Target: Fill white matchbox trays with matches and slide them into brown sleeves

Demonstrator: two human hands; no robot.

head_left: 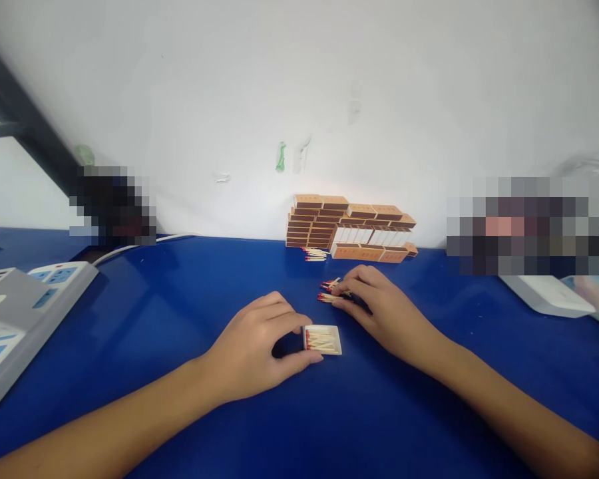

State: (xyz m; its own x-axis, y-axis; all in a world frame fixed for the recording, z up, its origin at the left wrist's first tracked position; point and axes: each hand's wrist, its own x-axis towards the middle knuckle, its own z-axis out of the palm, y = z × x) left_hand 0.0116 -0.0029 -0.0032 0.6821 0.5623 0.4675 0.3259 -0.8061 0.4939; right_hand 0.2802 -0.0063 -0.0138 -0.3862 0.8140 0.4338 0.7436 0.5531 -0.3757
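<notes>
Through the head camera, from my remote post, I have two bare hands at work over a blue bench [279, 439] strewn with matches. My left hand [259, 342] grasps the left end of a small white tray [339, 342], thumb at the near corner, fingers at the far one. Inside lie matches [320, 340], roughly side by side, red heads toward that hand. The tray sits on the bench in front of me, nearer than the other matches.

My right hand [379, 303] reaches farther out, its fingertips bent down upon a pile of loose matches [325, 297], red heads pointing left; I cannot tell whether thumb and fingers are closed on any of them.

Behind, near the white wall [229, 86], rises a stack of brown-and-orange matchboxes [309, 226], with a row of white faces [352, 235] showing in its right part. A second bunch of matches [316, 255] lies just before the stack's foot.

A grey-and-white power strip [82, 276] with blue panels occupies the bench's left side, its white cable [130, 246] trailing toward the wall. At right lies a white device [549, 298].
</notes>
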